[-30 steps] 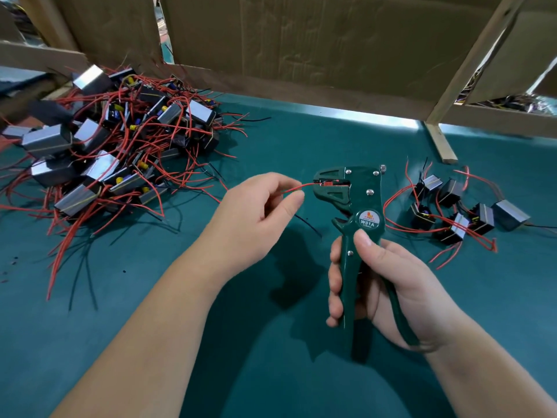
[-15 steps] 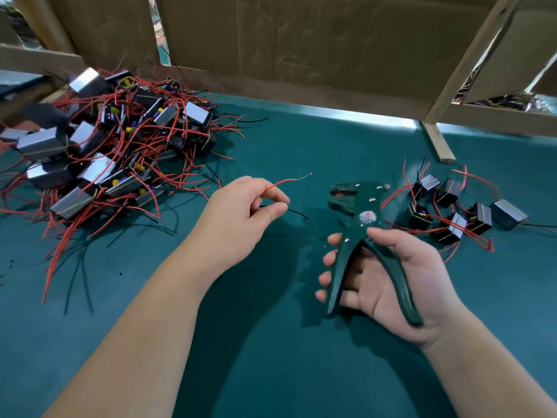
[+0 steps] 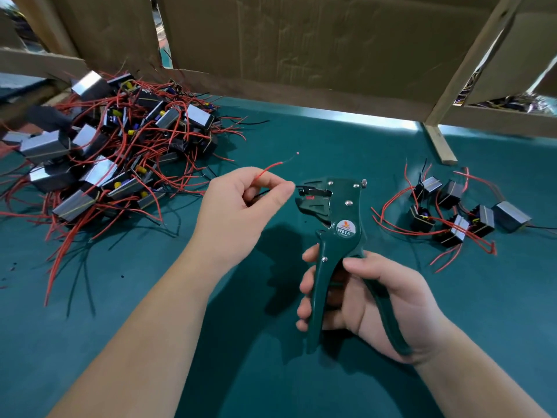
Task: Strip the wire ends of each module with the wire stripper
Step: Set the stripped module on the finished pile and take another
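Note:
My right hand (image 3: 373, 306) grips the two handles of a dark green wire stripper (image 3: 337, 224), held upright with its jaws pointing left. My left hand (image 3: 238, 212) pinches a module's wires just left of the jaws. A thin black wire (image 3: 301, 187) runs from my fingertips into the jaws. A red wire (image 3: 269, 168) with a bare stripped tip sticks up and to the right from the same hand. The module itself is hidden inside my left hand.
A large heap of modules with red and black wires (image 3: 114, 158) lies at the back left of the green table (image 3: 301, 146). A smaller group of modules (image 3: 452, 212) lies at the right. Cardboard panels (image 3: 301, 46) and a wooden frame (image 3: 440, 143) close off the back.
The red wire came out of the jaws with its end bare. My right hand lowered the stripper, then raised it upright again. Now the black wire sits in the jaws.

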{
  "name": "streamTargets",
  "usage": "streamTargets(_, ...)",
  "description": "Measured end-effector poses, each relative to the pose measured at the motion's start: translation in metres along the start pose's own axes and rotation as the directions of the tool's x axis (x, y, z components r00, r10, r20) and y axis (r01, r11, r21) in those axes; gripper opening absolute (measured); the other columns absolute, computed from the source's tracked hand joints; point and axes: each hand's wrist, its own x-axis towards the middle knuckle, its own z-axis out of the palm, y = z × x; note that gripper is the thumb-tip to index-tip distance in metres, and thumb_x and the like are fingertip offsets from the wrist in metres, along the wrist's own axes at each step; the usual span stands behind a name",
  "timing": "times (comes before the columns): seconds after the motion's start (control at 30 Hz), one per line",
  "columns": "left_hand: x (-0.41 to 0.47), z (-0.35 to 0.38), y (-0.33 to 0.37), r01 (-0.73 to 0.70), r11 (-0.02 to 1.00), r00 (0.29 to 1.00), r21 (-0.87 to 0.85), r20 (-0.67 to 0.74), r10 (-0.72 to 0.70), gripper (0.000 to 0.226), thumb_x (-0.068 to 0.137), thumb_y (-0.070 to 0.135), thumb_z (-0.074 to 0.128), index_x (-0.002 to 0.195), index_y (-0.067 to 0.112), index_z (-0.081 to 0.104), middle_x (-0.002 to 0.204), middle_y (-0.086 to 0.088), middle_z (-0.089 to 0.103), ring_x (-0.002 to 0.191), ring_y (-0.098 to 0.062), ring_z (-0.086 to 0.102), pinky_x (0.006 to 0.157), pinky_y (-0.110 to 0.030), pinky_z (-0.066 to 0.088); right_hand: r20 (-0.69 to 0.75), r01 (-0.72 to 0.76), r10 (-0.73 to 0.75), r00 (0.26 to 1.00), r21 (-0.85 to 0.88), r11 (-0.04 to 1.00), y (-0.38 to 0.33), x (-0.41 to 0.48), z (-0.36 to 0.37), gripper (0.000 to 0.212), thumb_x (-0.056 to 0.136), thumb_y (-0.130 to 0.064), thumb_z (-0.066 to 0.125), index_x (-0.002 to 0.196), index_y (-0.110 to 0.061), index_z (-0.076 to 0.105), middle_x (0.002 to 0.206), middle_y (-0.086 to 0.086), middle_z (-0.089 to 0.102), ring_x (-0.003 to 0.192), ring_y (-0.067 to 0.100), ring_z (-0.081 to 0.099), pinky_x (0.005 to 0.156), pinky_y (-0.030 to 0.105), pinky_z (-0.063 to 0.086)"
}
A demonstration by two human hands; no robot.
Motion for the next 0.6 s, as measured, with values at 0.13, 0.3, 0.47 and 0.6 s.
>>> streamTargets(0.13, -0.005, 0.005, 0.007, -0.007, 0.993, 1.000, -0.114, 0.018, 0.009, 0.009, 0.073, 0.038, 0.073, 0.070, 0.030, 0.070, 0.057, -0.004, 0.040, 0.053, -0.016, 0.030, 0.049, -0.030, 0.023, 0.049, 0.096, -0.095, 0.994, -0.023, 0.995, 0.003, 0.000, 0.003, 0.055, 0.063, -0.024, 0.083, 0.108, 0.000, 0.062, 0.088, 0.026, 0.059, 0.074, 0.040, 0.061, 0.073, 0.056, 0.049)
streamTargets(0.3, -0.005, 0.002, 0.009, -0.028, 0.984, 1.000, -0.174, 0.006, 0.029, 0.008, 0.076, 0.031, 0.071, 0.068, 0.031, 0.070, 0.049, 0.014, 0.040, 0.050, -0.008, 0.028, 0.050, -0.028, 0.026, 0.061, 0.138, -0.136, 0.989, -0.037, 0.990, -0.001, -0.003, 0.001, 0.050, 0.067, -0.023, 0.081, 0.108, 0.000, 0.062, 0.087, 0.025, 0.060, 0.073, 0.039, 0.062, 0.072, 0.055, 0.050)
streamTargets(0.47, -0.006, 0.003, 0.011, -0.091, 0.980, 0.995, -0.177, 0.014, 0.095, 0.009, 0.083, 0.012, 0.071, 0.078, 0.019, 0.069, 0.056, 0.019, 0.061, 0.048, 0.007, 0.049, 0.051, -0.005, 0.036, 0.024, 0.134, -0.132, 0.991, -0.088, 0.987, -0.001, -0.004, 0.000, 0.046, 0.068, -0.024, 0.080, 0.104, -0.001, 0.062, 0.083, 0.024, 0.060, 0.068, 0.038, 0.062, 0.069, 0.053, 0.052)
streamTargets(0.6, -0.007, 0.001, 0.011, -0.132, 0.982, 0.991, -0.134, 0.021, 0.136, 0.009, 0.083, 0.013, 0.071, 0.082, 0.023, 0.072, 0.062, 0.018, 0.065, 0.054, 0.003, 0.050, 0.053, -0.011, 0.039, -0.005, 0.132, -0.134, 0.991, -0.110, 0.985, -0.001, -0.004, 0.000, 0.044, 0.068, -0.024, 0.081, 0.101, -0.002, 0.063, 0.080, 0.023, 0.060, 0.065, 0.037, 0.062, 0.066, 0.051, 0.052)
